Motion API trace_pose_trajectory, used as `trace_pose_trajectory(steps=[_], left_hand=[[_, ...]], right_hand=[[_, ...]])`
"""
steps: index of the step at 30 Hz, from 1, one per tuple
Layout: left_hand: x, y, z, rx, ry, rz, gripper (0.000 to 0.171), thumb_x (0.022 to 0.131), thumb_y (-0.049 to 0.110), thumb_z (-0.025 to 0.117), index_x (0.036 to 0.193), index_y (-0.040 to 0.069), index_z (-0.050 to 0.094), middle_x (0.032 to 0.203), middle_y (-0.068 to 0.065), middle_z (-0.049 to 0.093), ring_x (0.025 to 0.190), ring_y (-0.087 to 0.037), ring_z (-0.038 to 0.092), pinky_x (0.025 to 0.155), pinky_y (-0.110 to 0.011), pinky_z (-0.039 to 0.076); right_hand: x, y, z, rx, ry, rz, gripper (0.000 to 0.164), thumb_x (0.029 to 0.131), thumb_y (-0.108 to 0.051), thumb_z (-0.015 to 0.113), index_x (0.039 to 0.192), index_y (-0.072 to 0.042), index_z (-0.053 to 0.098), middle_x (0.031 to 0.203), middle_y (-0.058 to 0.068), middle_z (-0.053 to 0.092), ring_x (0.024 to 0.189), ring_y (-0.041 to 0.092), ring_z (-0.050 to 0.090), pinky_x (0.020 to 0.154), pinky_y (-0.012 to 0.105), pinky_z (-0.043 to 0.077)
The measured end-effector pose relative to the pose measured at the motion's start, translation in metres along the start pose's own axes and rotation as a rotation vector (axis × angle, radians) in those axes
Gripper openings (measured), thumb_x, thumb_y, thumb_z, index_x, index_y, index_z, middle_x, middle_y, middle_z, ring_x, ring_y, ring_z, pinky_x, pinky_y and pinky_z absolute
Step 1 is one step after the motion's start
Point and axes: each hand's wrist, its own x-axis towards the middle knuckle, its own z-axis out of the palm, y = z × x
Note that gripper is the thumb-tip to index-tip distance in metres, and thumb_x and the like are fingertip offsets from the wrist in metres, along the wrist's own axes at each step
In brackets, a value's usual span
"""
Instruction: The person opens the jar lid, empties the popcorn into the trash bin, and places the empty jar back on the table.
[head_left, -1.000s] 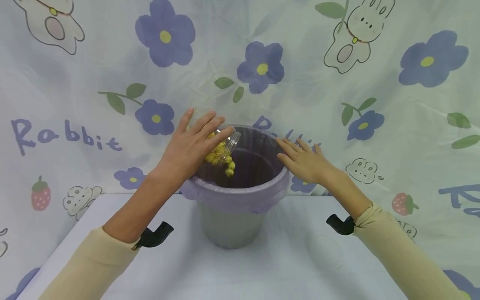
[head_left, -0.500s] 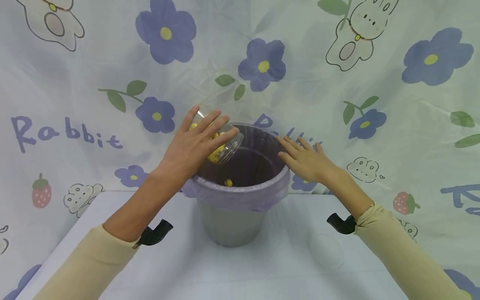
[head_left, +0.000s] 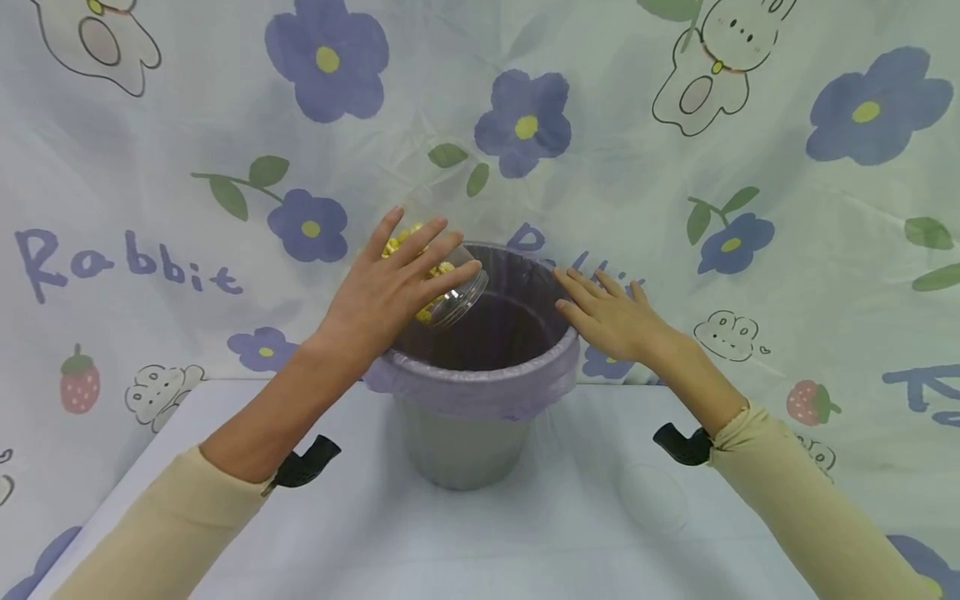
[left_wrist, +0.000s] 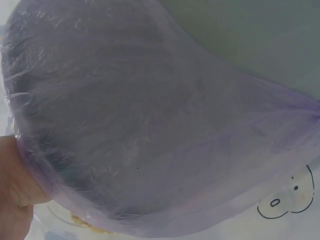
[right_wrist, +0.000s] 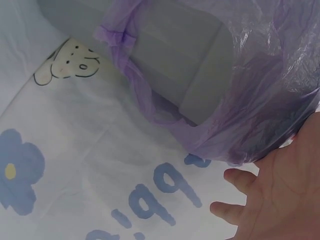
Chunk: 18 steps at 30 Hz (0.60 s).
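My left hand (head_left: 375,300) grips a clear plastic jar (head_left: 463,298), tilted with its mouth over the left part of a grey bin (head_left: 465,454). Small yellow, popcorn-like pieces (head_left: 442,269) show inside the jar, partly behind my fingers. A translucent purple bag (head_left: 480,396) lines the bin and folds over its rim. My right hand (head_left: 611,321) rests on the bin's right rim with fingers extended. In the left wrist view, only part of the left hand (left_wrist: 17,192) shows beside the bag; the jar is mostly hidden. The bin's bottom is too dark to make out.
A clear round lid (head_left: 652,498) lies on the white table (head_left: 337,542), right of the bin. Behind the bin hangs a cloth (head_left: 622,200) printed with rabbits and flowers. A black curved mount (head_left: 307,462) juts from each wrist.
Yellow pieces were tumbling from the jar's mouth, then one was dropping into the bin; now none is in the air. The jar's mouth has tipped up slightly. The right hand stays put.
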Motion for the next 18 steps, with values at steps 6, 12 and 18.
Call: trace_pose_trajectory(steps=[6, 12, 18], left_hand=[[0.0003, 0.0007, -0.0015, 0.050, -0.040, 0.005, 0.099, 0.077, -0.009, 0.078, 0.155, 0.033, 0.032, 0.159, -0.007, 0.028, 0.149, -0.028, 0.014, 0.118, -0.056, -0.001], [-0.0003, 0.0007, -0.0031, 0.093, -0.067, 0.020, 0.106, 0.075, -0.004, 0.083, 0.157, 0.032, 0.027, 0.161, -0.007, 0.024, 0.150, -0.028, 0.011, 0.117, -0.057, -0.002], [0.0007, 0.0006, -0.0037, 0.106, -0.069, 0.027, 0.107, 0.076, 0.000, 0.084, 0.158, 0.034, 0.025, 0.161, -0.007, 0.022, 0.150, -0.029, 0.010, 0.117, -0.057, -0.003]], right_hand=[[0.0010, 0.0010, 0.0005, -0.003, 0.000, -0.002, 0.067, 0.105, -0.058, 0.013, 0.162, -0.025, 0.003, 0.167, 0.005, 0.005, 0.150, 0.039, 0.000, 0.110, 0.069, -0.009], [0.0010, 0.0005, 0.0007, -0.005, -0.001, -0.002, 0.067, 0.105, -0.058, 0.013, 0.162, -0.024, 0.003, 0.167, 0.005, 0.006, 0.150, 0.040, 0.000, 0.110, 0.069, -0.009], [0.0005, 0.0011, 0.0000, -0.007, 0.001, -0.003, 0.067, 0.105, -0.058, 0.013, 0.162, -0.024, 0.003, 0.167, 0.005, 0.006, 0.150, 0.040, 0.001, 0.110, 0.069, -0.008]])
